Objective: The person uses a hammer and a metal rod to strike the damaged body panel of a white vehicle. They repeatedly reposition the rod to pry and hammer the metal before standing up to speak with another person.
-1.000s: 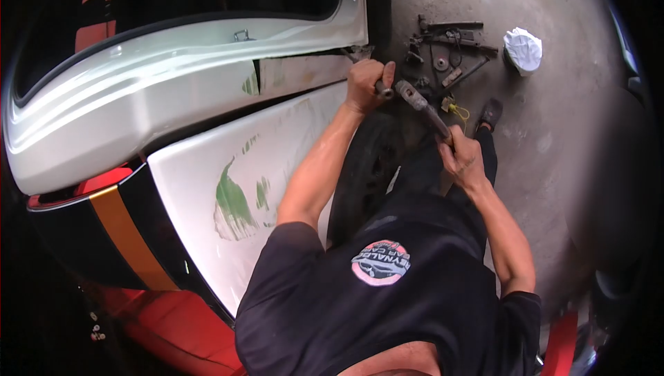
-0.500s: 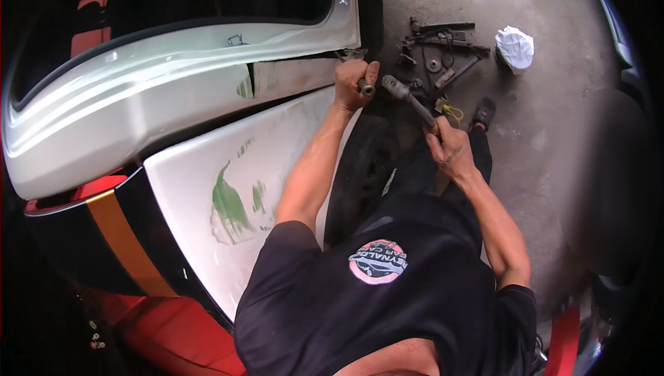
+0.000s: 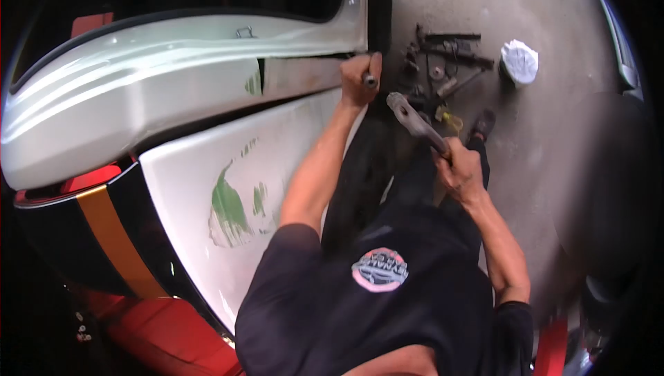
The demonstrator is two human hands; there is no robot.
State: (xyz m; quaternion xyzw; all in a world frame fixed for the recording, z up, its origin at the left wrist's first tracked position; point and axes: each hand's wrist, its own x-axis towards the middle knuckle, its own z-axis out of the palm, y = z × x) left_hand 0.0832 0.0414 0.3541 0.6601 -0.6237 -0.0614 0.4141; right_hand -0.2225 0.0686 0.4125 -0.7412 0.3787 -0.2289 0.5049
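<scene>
My left hand (image 3: 356, 87) is closed around a round metal rod, its blunt end (image 3: 370, 81) sticking out of the fist toward me. The rod's other end is hidden behind the fist, at the seam beside the white car body panel (image 3: 304, 75). In my right hand (image 3: 461, 171) is the handle of a hammer (image 3: 418, 125), whose worn head is raised a short way from the rod's end, apart from it. Below my left forearm is a white fender (image 3: 187, 168) with scraped green patches. A dark tire (image 3: 363, 168) lies close by it.
Several dark metal parts (image 3: 453, 51) lie on the concrete floor ahead, with a yellow cord (image 3: 451, 119) near my shoe (image 3: 485, 124). A white-covered container (image 3: 519, 63) stands to their right. A black panel with an orange stripe (image 3: 121, 238) is at the left.
The hammer has turned slightly and its head has shifted a little down and right, with my right hand lower. My left hand keeps the rod near the same seam. The view has shifted slightly.
</scene>
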